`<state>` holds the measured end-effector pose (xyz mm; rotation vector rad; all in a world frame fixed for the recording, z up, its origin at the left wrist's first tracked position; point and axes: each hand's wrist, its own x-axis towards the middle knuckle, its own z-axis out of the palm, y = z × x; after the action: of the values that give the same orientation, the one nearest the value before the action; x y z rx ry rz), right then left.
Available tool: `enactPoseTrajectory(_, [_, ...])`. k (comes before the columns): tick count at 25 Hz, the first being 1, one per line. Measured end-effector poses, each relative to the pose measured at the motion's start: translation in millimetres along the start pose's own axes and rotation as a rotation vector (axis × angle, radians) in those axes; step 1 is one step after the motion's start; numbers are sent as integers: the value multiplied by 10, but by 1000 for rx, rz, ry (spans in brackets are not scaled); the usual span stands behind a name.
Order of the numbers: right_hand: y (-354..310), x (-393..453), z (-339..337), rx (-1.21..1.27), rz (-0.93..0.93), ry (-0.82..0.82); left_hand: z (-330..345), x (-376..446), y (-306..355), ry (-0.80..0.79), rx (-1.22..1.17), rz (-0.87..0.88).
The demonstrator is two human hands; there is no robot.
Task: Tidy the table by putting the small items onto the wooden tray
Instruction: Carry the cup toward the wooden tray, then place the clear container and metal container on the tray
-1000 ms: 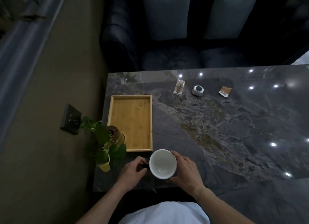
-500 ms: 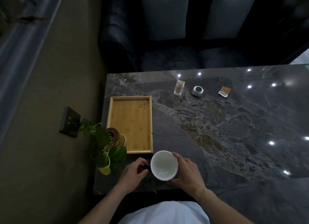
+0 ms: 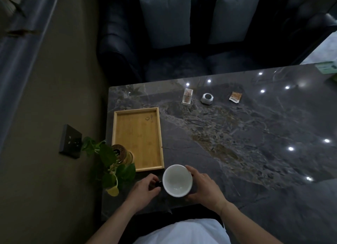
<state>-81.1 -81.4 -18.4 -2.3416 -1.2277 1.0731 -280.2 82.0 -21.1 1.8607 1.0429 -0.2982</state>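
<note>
Dark marble tabletop [image 3: 237, 152], lit by reflected spots. Far left, a leafy potted plant [image 3: 111, 159] at the edge, just beside the wooden tray [image 3: 136, 139], bare inside. Near the tray's front right corner, a white-lined mug [image 3: 177, 180], upright: left hand [image 3: 144, 191] pinching its dark handle, right hand [image 3: 204, 189] wrapped round its side. Along the far edge, well apart from the tray: a clear toothpick holder [image 3: 187, 96], a small round grey gadget [image 3: 207, 98], a brown sachet [image 3: 235, 97].

Likely dim home lounge: dark sofa [image 3: 182, 43], cushions [image 3: 165, 17], marble table [image 3: 237, 143].
</note>
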Motion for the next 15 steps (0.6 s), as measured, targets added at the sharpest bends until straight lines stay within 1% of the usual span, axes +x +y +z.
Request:
enactPoseTrajectory(3, [118, -1, -124, -70, 16, -13, -33, 19, 41, 61, 89, 63])
enactPoseTrajectory(6, [271, 48, -287, -310, -27, -20, -57, 32, 152, 155, 221, 103])
enactPoseTrajectory(8, [375, 106, -436, -418, -56, -32, -74, 77, 278, 179, 319, 106])
enactPoseTrajectory(12, [559, 265, -772, -496, -75, -66, -182, 322, 618, 129, 527, 69])
enactPoseTrajectory(15, [722, 439, -1087, -530, -68, -83, -323, 629, 905, 23, 638, 57])
